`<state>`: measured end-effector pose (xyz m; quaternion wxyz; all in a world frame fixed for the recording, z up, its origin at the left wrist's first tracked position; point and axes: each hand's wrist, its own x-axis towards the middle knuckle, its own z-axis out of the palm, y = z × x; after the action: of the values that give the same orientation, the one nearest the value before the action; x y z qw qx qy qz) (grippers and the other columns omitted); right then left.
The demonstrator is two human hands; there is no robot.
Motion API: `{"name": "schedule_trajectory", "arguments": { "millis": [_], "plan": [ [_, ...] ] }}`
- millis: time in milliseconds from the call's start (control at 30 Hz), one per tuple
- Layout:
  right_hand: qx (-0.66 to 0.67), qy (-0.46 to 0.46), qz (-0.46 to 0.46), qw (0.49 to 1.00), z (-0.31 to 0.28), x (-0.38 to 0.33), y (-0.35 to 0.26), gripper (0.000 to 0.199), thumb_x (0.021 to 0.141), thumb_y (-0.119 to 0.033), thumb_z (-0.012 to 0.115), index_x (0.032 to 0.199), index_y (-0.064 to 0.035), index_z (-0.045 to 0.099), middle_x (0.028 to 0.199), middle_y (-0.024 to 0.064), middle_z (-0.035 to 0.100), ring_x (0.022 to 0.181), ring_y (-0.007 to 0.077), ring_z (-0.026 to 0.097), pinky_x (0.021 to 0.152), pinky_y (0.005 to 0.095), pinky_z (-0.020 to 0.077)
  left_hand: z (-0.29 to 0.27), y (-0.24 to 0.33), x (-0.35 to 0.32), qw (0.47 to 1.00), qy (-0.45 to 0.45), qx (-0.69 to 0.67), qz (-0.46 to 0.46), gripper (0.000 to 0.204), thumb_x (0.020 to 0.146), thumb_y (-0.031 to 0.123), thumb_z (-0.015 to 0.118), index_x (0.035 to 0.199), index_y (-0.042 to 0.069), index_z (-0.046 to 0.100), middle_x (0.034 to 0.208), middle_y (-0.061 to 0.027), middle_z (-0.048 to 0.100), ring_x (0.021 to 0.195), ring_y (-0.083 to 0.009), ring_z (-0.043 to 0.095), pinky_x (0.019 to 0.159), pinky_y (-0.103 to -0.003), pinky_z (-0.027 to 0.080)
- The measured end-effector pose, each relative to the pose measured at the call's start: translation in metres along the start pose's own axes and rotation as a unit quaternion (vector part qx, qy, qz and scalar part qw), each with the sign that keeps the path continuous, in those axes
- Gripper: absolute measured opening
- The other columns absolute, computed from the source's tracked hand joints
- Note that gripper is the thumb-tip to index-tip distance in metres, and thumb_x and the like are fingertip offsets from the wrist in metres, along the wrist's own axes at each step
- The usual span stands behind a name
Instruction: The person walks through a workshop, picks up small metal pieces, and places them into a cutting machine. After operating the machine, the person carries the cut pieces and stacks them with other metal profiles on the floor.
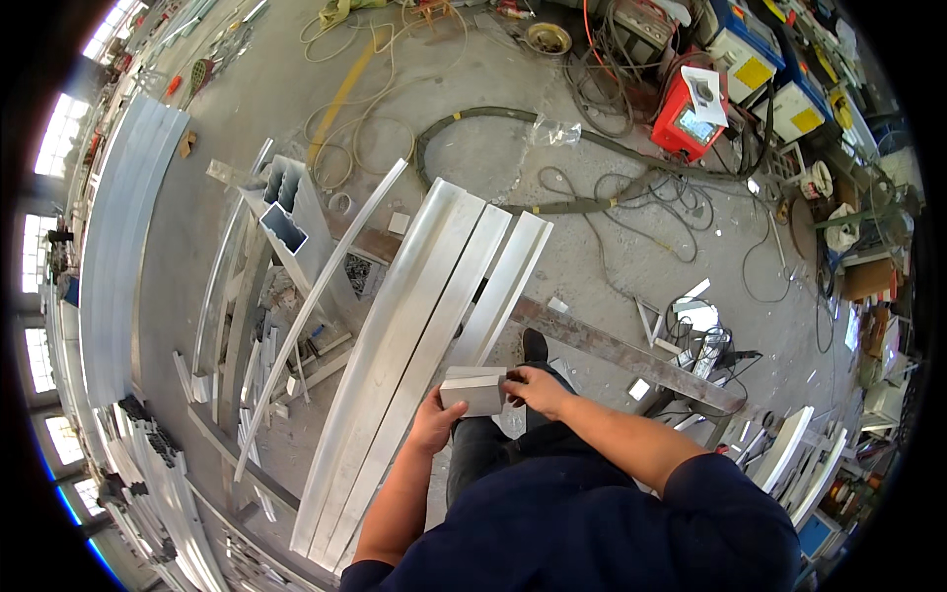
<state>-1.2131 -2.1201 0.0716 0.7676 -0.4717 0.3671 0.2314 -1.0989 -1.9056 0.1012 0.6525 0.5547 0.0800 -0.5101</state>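
Observation:
In front of my thighs I hold a short, pale grey block-like piece (475,396) that looks like cut metal profile. My left hand (432,421) grips its left end, thumb lying over the near face. The fingers of my right hand (538,392) are bent against its right edge, their tips partly hidden. Just beyond and to the left of the hands, long silvery metal profiles (400,286) lie side by side, slanting away from me. A narrower profile (503,286) rests at their right.
Left of the profiles are a hollow rectangular beam (314,247), a thin curved bar (326,281) and scattered offcuts. A rusty steel beam (621,355) runs along the floor to the right. Hoses and cables (592,202) loop ahead, near a red machine (688,123).

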Motion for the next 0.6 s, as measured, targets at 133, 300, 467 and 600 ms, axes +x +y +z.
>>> {"name": "schedule_trajectory", "arguments": {
  "millis": [133,300,467,600],
  "plan": [
    [0.026,-0.009,0.002,1.000,-0.043,0.007,-0.016,0.045,0.089,-0.025,0.065,0.119,0.0061,0.053,0.093,0.0092,0.064,0.078,0.0157,0.060,0.058,0.0268,0.0469,0.036,0.023,0.034,0.992,0.021,0.113,-0.049,0.065,0.077,0.012,0.076,0.132,-0.004,0.044,0.117,-0.0112,0.058,0.105,-0.0193,0.057,0.091,-0.032,0.047],
    [0.021,-0.001,-0.011,1.000,-0.068,0.042,-0.011,0.040,0.091,-0.027,0.064,0.116,0.0028,0.054,0.089,0.0065,0.062,0.073,0.0121,0.057,0.056,0.0249,0.0441,0.028,0.027,0.085,0.987,-0.001,0.145,-0.073,0.069,0.077,0.016,0.078,0.132,-0.006,0.043,0.119,-0.0116,0.056,0.104,-0.0195,0.056,0.090,-0.032,0.047],
    [-0.065,0.094,-0.058,0.992,-0.084,0.090,0.014,0.033,0.093,-0.024,0.060,0.114,0.0014,0.056,0.082,0.0049,0.061,0.062,0.0104,0.052,0.055,0.0253,0.0431,0.007,0.041,0.142,0.980,-0.044,0.175,-0.085,0.069,0.076,0.017,0.079,0.132,-0.003,0.044,0.112,-0.0107,0.060,0.098,-0.0185,0.059,0.087,-0.033,0.049],
    [-0.052,0.211,0.023,0.976,-0.121,0.098,0.028,0.031,0.094,-0.027,0.056,0.106,0.0010,0.060,0.081,0.0059,0.063,0.066,0.0120,0.057,0.053,0.0272,0.0451,-0.057,0.033,0.202,0.986,0.074,0.152,0.010,0.054,0.079,0.012,0.074,0.126,-0.003,0.052,0.104,-0.0074,0.064,0.094,-0.0169,0.059,0.086,-0.032,0.048]
  ]
}}
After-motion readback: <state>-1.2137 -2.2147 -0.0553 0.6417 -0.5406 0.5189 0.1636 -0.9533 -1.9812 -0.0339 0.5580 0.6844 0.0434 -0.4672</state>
